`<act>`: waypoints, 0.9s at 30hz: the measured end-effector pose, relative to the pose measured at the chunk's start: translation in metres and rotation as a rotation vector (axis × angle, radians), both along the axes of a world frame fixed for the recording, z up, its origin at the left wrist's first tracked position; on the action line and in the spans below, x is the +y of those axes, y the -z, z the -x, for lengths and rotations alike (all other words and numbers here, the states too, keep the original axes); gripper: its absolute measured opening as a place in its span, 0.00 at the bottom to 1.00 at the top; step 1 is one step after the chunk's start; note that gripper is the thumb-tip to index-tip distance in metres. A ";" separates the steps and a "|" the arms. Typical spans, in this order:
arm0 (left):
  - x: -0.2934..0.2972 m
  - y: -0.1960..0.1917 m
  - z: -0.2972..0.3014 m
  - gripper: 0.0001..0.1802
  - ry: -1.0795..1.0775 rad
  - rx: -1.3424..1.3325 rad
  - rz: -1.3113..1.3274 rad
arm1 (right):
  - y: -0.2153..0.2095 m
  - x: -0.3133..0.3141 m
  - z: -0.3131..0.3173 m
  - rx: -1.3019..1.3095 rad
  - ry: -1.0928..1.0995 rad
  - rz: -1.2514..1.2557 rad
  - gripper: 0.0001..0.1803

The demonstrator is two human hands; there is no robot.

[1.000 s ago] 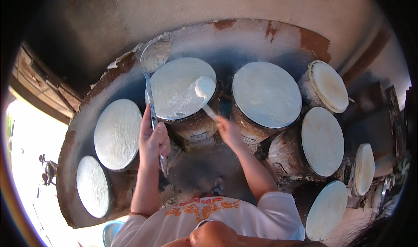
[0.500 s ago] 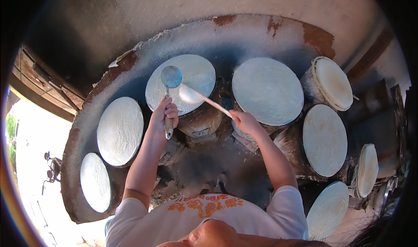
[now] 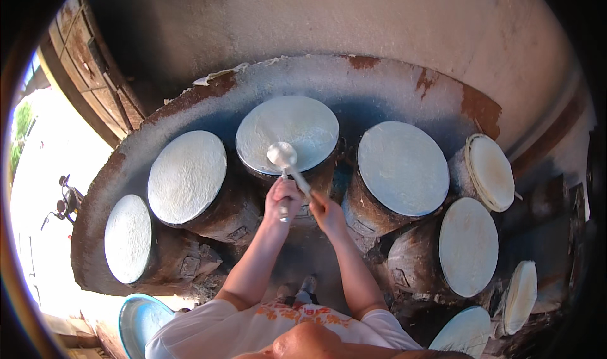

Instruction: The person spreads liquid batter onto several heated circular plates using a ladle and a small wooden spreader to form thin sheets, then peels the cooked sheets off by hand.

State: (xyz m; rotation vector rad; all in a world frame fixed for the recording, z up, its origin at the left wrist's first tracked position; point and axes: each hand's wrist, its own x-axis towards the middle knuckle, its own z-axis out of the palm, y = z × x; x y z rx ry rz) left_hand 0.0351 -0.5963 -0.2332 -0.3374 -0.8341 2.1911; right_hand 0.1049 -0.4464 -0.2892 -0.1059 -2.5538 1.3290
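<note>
Gripping metal ladle in left hand, mid-frame, with fingers wrapped tight round the handle. Leaving handle butt exposed below the fist. Pointing ladle bowl toward top of frame, over the lower edge of the top-centre griddle as viewed from above.

Holding stick tool in right hand, just right of the left one, with fingers closed on the lower end of the shaft. Slanting shaft up and left, to overlap the ladle near its bowl. Can't tell contact from overlap there; too blurred around the tool's head.

Coated white across that top-centre griddle; seated on a brown drum base. Similar white-coated rounds elsewhere: upper-left griddle, far-left griddle, right-of-centre griddle, right-side griddle, lower-right griddle, the last cut off by the frame edge.

Stacked at upper right: pale round sheets. Also at far lower right: pale thin disc pile. At lower left: blue basin, partly hidden by white T-shirt. Backed along the top by curved surround, patched rusty brown.
</note>
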 end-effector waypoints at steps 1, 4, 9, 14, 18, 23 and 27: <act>-0.005 -0.020 -0.013 0.15 0.034 -0.155 -0.075 | 0.004 0.011 0.013 0.105 0.067 0.034 0.18; -0.043 -0.048 -0.051 0.16 -0.088 0.003 -0.152 | 0.009 0.004 0.056 -0.099 0.021 -0.041 0.17; -0.183 -0.094 -0.133 0.18 -0.413 0.291 0.075 | -0.012 -0.052 0.036 -0.171 -0.052 -0.194 0.18; -0.352 -0.040 -0.208 0.16 -0.719 0.772 0.254 | -0.009 0.005 -0.032 -0.315 0.187 -0.081 0.16; -0.420 0.057 -0.198 0.13 -1.056 -0.026 1.209 | -0.009 -0.032 -0.112 -0.211 -0.044 0.050 0.22; -0.341 0.129 -0.138 0.10 -0.597 -0.246 1.813 | -0.006 0.022 -0.207 -0.168 0.395 0.326 0.15; -0.251 0.156 -0.105 0.10 -0.350 -0.094 1.931 | -0.019 0.160 -0.308 -0.190 0.894 0.139 0.13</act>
